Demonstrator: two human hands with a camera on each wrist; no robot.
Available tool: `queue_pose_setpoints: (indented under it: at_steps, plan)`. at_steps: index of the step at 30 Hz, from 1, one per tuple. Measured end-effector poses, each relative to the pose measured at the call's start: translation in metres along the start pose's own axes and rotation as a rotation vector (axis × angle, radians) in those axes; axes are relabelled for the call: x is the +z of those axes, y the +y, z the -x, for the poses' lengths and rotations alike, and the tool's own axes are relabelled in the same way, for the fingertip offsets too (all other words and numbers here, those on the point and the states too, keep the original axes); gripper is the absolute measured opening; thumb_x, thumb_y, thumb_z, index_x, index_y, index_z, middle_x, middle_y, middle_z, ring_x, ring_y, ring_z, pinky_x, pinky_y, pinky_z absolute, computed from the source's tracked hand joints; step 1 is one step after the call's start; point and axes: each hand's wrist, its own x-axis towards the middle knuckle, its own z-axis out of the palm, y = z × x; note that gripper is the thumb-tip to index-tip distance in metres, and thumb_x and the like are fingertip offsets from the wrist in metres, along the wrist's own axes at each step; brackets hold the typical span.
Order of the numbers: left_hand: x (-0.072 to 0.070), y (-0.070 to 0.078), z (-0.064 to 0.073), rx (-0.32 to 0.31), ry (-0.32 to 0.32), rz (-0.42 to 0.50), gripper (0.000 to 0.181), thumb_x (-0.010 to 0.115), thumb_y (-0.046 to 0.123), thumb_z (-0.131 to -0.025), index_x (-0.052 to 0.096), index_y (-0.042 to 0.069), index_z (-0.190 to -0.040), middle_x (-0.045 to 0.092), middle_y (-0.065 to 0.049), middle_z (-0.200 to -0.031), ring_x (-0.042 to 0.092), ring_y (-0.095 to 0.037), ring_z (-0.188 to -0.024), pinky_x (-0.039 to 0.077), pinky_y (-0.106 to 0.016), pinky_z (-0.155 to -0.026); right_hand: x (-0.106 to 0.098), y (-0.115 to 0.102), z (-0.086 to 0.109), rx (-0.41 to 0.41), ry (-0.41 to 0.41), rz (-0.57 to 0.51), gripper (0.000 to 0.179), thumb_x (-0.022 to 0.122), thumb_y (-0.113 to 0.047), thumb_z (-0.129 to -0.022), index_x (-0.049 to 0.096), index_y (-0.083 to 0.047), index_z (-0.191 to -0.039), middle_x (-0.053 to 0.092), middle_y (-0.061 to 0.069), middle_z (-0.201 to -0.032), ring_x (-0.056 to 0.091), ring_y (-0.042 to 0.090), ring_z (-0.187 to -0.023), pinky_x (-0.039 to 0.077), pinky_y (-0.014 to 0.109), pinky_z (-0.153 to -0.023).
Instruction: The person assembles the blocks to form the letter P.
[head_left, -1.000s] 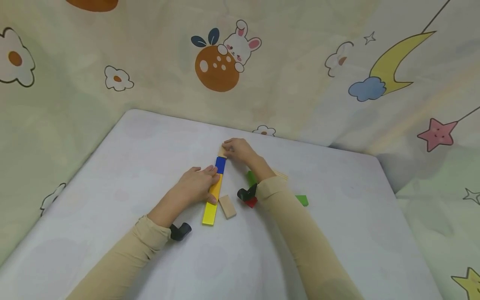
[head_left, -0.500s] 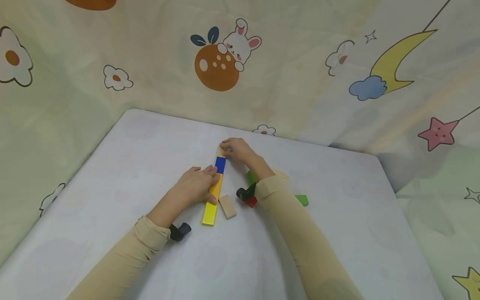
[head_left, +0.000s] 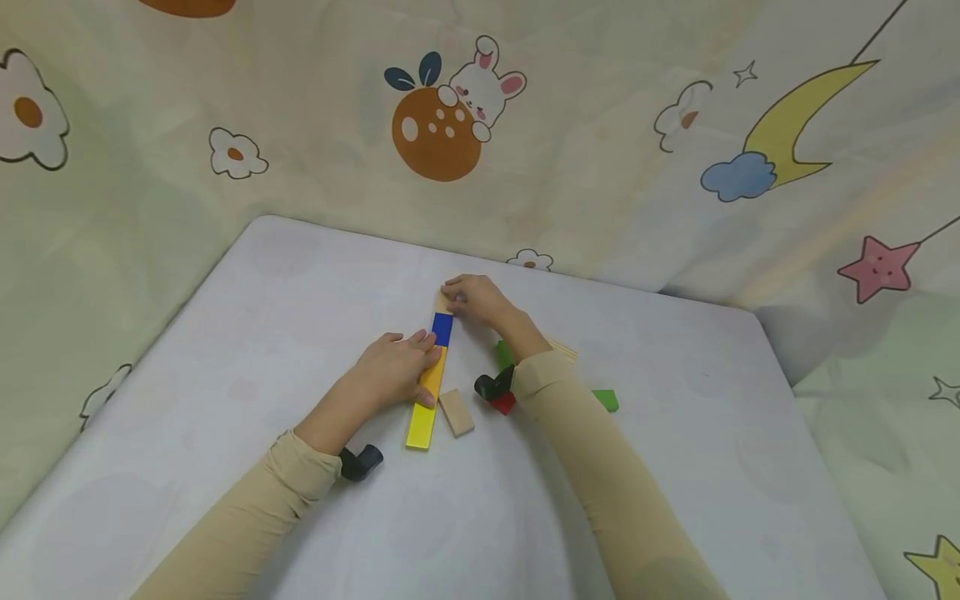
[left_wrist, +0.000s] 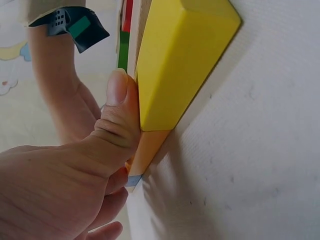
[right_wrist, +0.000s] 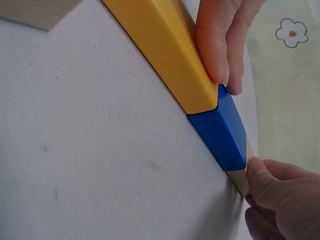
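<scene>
Barely a flicker here: the right hand (head_left: 480,300), just above the middle of the frame, has its fingertips a shade farther left than a second ago, and that is about all the movement. Its grip is pinching the pale end block (right_wrist: 238,181), thumb and fingers at the top end of the row. Next down the line comes the blue block (head_left: 442,330), then the orange block (head_left: 432,377), then the yellow block (head_left: 421,427) at lower centre, all end to end. The left hand (head_left: 390,371), left of centre, stays put, its grip spread: fingers press near the blue-orange joint, thumb near the orange-yellow one. Just right of the row, the loose wooden block (head_left: 456,413) lies slanted on the tabletop (head_left: 300,317), unmoved. Right of centre, the red block (head_left: 504,403) and the green block (head_left: 504,353) hold their places, partly hidden by the right arm.
</scene>
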Motion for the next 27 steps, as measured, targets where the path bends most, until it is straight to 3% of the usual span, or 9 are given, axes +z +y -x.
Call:
queue_pose_setpoints:
  at_steps: [18,23,27]
  plan:
    - [-0.001,0.0012,-0.0025,0.025,0.027,-0.007,0.085,0.066,0.061,-0.076,0.044,0.013,-0.143,0.036,-0.011,-0.151,0.031,-0.026,-0.142,0.029,-0.049,-0.114,0.0001,0.0035,0.0061,0.012,0.037,-0.02,0.041,0.061,-0.023,-0.093,0.056,-0.014,-0.132,0.054,0.002,-0.139,0.045,0.02,-0.134,0.032,0.034,-0.115]
    - [-0.0021,-0.0012,-0.0052,0.01,0.051,-0.035,0.069,0.063,0.055,-0.083,0.05,0.017,-0.139,0.044,-0.006,-0.147,0.037,-0.024,-0.14,0.033,-0.049,-0.112,0.004,0.0018,0.0069,0.002,0.047,-0.029,0.04,0.059,-0.021,-0.094,0.055,-0.013,-0.133,0.052,0.002,-0.141,0.043,0.02,-0.135,0.031,0.033,-0.116]
    - [-0.0023,-0.0046,-0.0095,-0.008,0.077,-0.07,0.074,0.066,0.06,-0.078,0.055,0.015,-0.135,0.05,-0.005,-0.143,0.04,-0.024,-0.138,0.036,-0.048,-0.111,0.0081,-0.0001,0.0069,0.001,0.051,-0.047,0.041,0.058,-0.021,-0.094,0.053,-0.014,-0.134,0.051,0.002,-0.142,0.043,0.019,-0.136,0.031,0.032,-0.116]
